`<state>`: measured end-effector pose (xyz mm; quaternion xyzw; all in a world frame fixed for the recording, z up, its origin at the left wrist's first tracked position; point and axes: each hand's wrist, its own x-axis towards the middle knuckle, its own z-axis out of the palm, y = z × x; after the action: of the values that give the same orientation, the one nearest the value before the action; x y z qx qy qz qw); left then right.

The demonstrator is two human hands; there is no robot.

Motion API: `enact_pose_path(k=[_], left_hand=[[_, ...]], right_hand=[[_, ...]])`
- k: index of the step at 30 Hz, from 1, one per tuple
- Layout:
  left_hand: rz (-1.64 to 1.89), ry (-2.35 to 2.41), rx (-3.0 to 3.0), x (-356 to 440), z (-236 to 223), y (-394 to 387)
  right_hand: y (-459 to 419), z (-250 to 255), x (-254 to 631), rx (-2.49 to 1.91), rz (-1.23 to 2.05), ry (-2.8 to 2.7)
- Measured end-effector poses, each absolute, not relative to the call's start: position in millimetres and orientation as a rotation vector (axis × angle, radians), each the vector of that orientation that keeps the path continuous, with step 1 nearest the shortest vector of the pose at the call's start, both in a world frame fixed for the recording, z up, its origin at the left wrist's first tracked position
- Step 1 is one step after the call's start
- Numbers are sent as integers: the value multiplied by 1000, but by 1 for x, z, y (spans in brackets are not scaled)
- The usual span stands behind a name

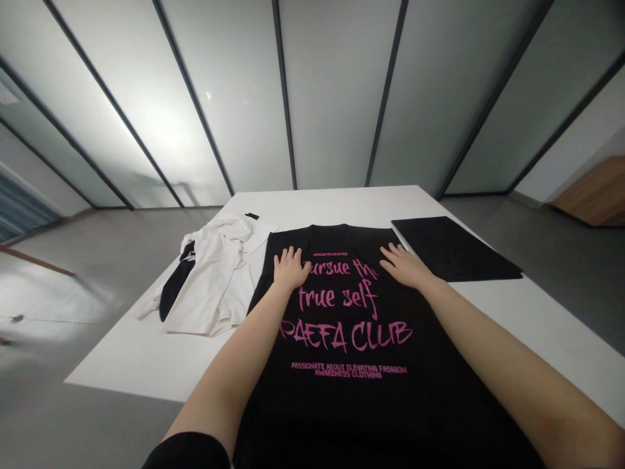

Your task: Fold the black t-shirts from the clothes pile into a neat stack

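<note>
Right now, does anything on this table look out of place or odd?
One thing stands out: the white garment lies crumpled in a heap, a dark strip across it, while the black T-shirt beside it lies flat under the left hand and right hand.

A white table point(146, 352) holds a black T-shirt point(351, 404) (pink print), rumpled white shirt point(209, 286), black cloth point(454, 247).
</note>
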<state>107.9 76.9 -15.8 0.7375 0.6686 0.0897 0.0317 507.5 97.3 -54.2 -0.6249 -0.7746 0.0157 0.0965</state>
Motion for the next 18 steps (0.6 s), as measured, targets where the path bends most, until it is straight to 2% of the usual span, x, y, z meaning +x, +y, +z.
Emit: enact_pose_path(k=[5, 10, 14, 18], left_hand=[[302, 2043, 2268, 106, -15, 77], [402, 2027, 2256, 106, -15, 77], [804, 1950, 2182, 102, -11, 80], [1217, 1913, 2072, 85, -6, 88]], right_hand=[[72, -60, 509, -1876, 105, -2266], [82, -56, 515, -1955, 240, -2219], [104, -44, 506, -2084, 393, -2142], [103, -42, 468, -2167, 216, -1865]])
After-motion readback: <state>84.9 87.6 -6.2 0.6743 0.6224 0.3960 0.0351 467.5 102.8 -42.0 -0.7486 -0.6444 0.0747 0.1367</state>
